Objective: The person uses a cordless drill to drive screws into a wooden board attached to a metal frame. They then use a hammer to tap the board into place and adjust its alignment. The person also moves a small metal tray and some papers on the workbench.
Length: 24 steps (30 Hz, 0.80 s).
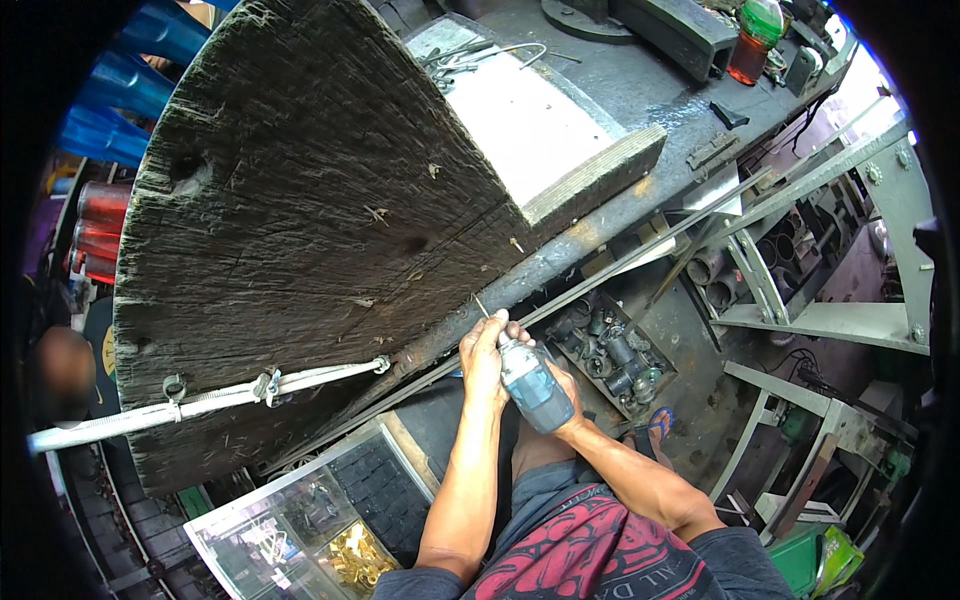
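Observation:
Both my hands are together at the middle, just below a large dark weathered wooden board (290, 200). My right hand (568, 405) grips the back of a power drill (537, 388), which has a blue-grey body and a silver front housing. Most of that hand is hidden behind the drill. My left hand (485, 352) closes around the drill's front end, and its fingers cover the chuck area. Beyond the fingertips a thin bit (481, 306) sticks out toward the board's lower edge. Whether the bit touches the wood I cannot tell.
A pale strap (230, 408) crosses the board at left. Below it lies a clear divided case (310, 530) with brass pieces. Right of my hands, a metal tray (640, 375) holds greasy parts. A workbench (640, 75) carries a bottle of red liquid (755, 45); metal frames (810, 325) stand at right.

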Available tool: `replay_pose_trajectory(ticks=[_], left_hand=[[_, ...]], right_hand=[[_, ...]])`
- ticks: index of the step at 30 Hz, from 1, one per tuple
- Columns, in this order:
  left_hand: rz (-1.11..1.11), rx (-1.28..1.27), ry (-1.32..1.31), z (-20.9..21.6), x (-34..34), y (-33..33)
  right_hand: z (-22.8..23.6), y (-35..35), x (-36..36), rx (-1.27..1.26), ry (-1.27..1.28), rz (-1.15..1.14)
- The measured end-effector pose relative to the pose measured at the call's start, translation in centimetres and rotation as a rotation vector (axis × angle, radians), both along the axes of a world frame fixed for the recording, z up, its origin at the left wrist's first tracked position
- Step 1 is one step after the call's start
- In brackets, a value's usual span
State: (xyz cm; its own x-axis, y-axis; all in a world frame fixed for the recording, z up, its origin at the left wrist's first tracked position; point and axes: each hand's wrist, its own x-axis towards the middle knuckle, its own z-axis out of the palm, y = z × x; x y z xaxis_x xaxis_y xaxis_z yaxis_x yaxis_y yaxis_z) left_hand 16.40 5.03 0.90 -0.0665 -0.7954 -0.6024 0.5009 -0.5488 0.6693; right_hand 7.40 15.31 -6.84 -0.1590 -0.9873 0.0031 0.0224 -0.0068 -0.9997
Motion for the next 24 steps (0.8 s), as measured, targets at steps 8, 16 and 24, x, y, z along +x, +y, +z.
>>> replay_pose_trajectory(ticks=[8, 16, 24], left_hand=[[-0.074, -0.011, -0.013, -0.2, 0.3, -0.1], [-0.041, 0.007, 0.006, -0.1, 0.1, -0.1], [-0.033, 0.026, -0.012, -0.1, 0.2, -0.2]], right_hand=[[0.9, 0.0, -0.4, 0.102, 0.005, 0.039], [-0.5, -0.3, -0.1, -0.041, 0.051, 0.011], [0.3, -0.4, -0.6, 0.057, 0.017, 0.05]])
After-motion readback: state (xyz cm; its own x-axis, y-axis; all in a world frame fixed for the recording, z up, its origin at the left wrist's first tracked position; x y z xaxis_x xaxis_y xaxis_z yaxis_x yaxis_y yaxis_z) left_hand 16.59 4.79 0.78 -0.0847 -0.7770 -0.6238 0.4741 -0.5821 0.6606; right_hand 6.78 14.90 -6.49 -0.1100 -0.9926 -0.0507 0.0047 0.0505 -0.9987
